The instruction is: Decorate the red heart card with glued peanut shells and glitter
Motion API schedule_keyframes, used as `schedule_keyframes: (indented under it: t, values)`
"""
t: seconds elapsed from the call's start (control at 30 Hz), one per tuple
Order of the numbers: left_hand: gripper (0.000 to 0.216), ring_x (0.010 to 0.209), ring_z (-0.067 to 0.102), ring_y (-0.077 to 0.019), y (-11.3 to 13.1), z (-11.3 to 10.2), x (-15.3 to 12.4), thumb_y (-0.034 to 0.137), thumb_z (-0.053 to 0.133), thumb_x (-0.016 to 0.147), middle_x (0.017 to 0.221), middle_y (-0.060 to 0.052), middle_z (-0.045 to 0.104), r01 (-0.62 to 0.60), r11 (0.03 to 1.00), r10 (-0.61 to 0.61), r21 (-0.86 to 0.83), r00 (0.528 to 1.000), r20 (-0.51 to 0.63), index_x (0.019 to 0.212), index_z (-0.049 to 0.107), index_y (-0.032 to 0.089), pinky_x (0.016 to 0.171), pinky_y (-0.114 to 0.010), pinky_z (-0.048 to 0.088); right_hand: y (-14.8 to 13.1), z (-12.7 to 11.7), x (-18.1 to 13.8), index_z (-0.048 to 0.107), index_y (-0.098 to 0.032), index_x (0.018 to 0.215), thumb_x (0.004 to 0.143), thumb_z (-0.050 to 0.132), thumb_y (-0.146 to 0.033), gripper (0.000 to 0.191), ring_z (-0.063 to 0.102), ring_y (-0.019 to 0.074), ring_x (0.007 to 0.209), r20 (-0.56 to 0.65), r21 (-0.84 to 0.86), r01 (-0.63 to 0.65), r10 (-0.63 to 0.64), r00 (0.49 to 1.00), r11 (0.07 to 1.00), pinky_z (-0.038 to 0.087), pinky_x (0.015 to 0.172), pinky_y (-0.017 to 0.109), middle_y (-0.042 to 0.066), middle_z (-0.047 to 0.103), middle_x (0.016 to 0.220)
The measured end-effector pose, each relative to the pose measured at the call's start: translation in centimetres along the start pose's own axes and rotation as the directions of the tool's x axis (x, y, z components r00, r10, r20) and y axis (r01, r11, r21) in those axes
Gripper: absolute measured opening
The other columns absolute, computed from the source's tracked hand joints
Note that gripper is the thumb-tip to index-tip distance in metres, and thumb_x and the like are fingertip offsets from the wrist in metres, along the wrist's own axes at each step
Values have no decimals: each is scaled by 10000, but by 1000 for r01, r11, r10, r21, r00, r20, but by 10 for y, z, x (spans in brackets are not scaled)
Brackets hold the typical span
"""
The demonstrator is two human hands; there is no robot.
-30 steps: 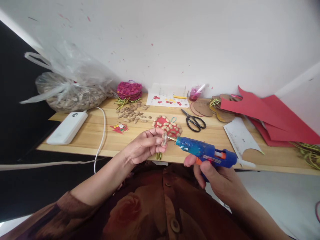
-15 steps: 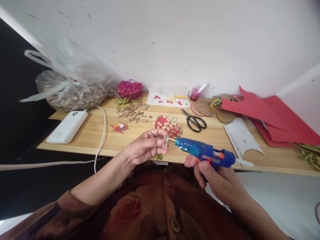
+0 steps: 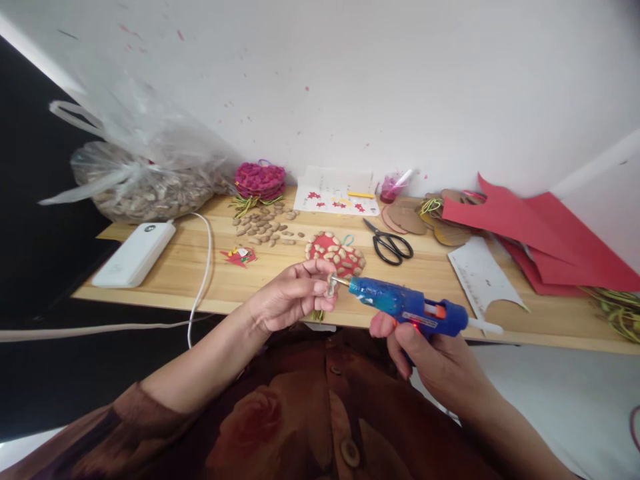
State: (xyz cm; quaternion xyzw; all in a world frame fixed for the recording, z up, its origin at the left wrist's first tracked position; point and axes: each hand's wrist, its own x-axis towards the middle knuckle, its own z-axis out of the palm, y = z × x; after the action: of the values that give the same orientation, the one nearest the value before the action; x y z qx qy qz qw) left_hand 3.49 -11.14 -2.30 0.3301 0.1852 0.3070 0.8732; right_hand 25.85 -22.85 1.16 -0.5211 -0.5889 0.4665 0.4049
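Between the thumb and fingers of my left hand point(image 3: 295, 295) is a peanut point(image 3: 331, 287), held above the table's front edge. My right hand point(image 3: 425, 353) grips a blue hot glue gun point(image 3: 407, 305) by its handle, and a red light glows on it. Its metal nozzle points left, with the tip at the peanut. A white glue stick point(image 3: 485, 325) juts from the gun's rear. Just behind the nozzle, a red heart-shaped piece point(image 3: 325, 245) partly covered with peanuts lies on the table; my left hand and the gun hide its lower part.
Loose peanuts point(image 3: 265, 227) lie left of centre, before a magenta bundle point(image 3: 259, 180). Black scissors point(image 3: 393, 247) rest behind the gun. A white power bank point(image 3: 135, 255) and a bag of peanuts point(image 3: 150, 190) stand left; red sheets point(image 3: 545, 233) lie right. A white wall rises behind.
The glue gun has shifted very slightly left and down, its nozzle staying at the peanut. My left hand has barely moved.
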Motion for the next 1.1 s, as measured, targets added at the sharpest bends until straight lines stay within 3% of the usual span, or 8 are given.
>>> schedule_keyframes:
  t: [0.77,1.1]
  values:
    - [356,642,694,-120,-1,-2,1,170,862,720,766,-16,700,4,1000,-3,-28,999,48,1033,693,157,643,-206,593,11,-2,-2,613,-209,904,990,497,-589,406,496,130,491,-26,19,-28,29,999,999,370,492,284,-40,511,551]
    - [366,641,698,-119,0,-1,1,154,856,719,754,1,685,8,1000,-8,-26,1000,27,1035,671,154,649,-205,599,9,-3,-5,602,-212,868,1003,467,-588,422,496,130,522,28,-14,-38,39,999,999,411,571,304,-32,531,590]
